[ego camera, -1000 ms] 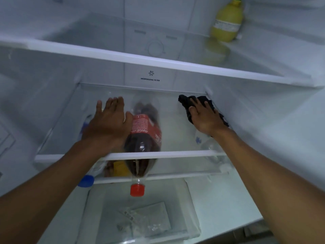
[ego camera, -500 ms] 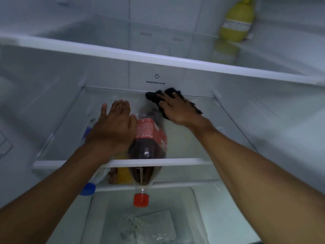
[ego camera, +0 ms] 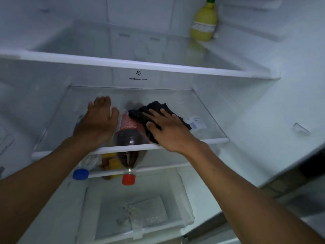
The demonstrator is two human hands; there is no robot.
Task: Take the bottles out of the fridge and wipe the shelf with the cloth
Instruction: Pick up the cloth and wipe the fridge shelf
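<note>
The right hand [ego camera: 168, 131] lies flat and spread on a black cloth [ego camera: 154, 111], pressing it against the glass middle shelf [ego camera: 207, 110] near the front rim; the open palm, not a pinch, suits a wiping stroke, since it spreads pressure over the bunched fabric. The left hand [ego camera: 98, 120] rests on the same shelf to the left, fingers extended and together, holding nothing; it seems placed there as a brace while the person leans in, though its edge is blurred. The wiped shelf itself carries no bottles, so the clearing step looks done for this level and the wiping is under way. Seen through the glass, a cola bottle [ego camera: 129, 143] with a red cap lies on its side on the shelf below, its neck pointing out past the front edge; beside it to the left lies a clear bottle with a blue cap [ego camera: 80, 174], and another clear bottle [ego camera: 197, 123] shows through the glass at the right. A yellow lemon-juice bottle [ego camera: 204, 23] stands upright at the back right of the top shelf [ego camera: 123, 63], well apart from the hands; whether these are to come out too cannot be told.
</note>
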